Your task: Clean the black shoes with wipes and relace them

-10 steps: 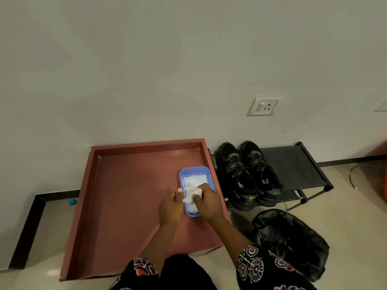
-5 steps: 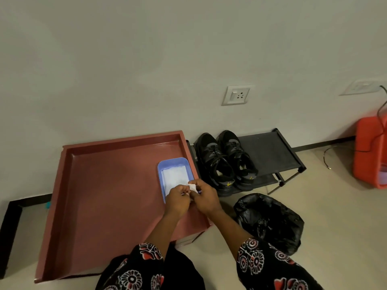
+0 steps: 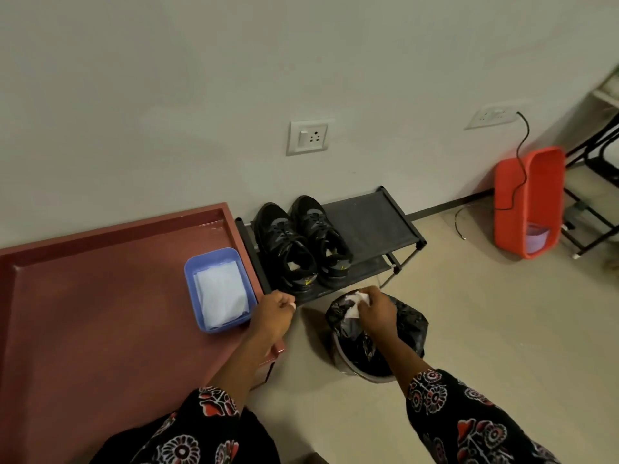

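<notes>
We've got our right hand [image 3: 376, 309] over the open mouth of the black plastic bin bag [image 3: 378, 333] on the floor, fingers curled around a crumpled white wipe [image 3: 356, 304] that sits right above the bag's opening. Our left hand [image 3: 273, 313] is at the right edge of the big reddish-brown tray table [image 3: 100, 316], fingers curled in with a tiny white scrap [image 3: 293, 306] showing at the fingertips; it's too small for us to say what it is.

The pair of black lace-up sneakers [image 3: 301, 242] sits side by side on the left end of the low black fabric shoe rack [image 3: 371, 222] against the wall, toes pointing to the wall, heels toward us. Laces look loose across the tongues, but we can't make out much detail there.

On the tray table, near its right edge and just beside our left hand, there's a small blue plastic tub [image 3: 217, 289] with a stack of white wipes [image 3: 221, 296] lying flat in it.

Off to the right, well apart from everything, a red plastic basket [image 3: 526, 199] leans against the wall with a black cable [image 3: 521, 162] running down into it from a wall socket [image 3: 494, 115]. Another white switch socket [image 3: 308, 137] is on the wall above the sneakers.
</notes>
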